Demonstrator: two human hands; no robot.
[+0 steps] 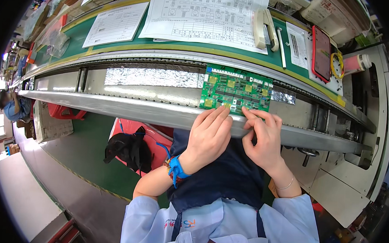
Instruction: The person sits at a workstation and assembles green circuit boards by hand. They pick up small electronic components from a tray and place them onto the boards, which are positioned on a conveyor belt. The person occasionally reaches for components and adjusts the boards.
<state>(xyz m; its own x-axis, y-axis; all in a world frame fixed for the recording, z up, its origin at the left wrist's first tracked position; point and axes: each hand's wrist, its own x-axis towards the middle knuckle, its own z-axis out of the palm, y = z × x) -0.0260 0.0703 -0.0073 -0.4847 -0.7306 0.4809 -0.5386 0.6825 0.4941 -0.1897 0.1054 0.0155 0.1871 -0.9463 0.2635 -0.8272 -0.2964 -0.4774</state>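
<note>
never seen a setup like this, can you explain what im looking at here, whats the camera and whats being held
There is no robot here: one person works with two bare hands. The single picture comes from a wide fisheye camera worn on the head, looking down, so straight edges bend.

The left hand and right hand have their fingertips at the near edge of a green rectangular circuit board. Whether they grip it or only touch it is hard to tell. The board sits at a long silver metal rail.

Beyond lies a green work surface with a large white printed sheet and a red-rimmed phone. A bright blue strap circles the left wrist.
</note>
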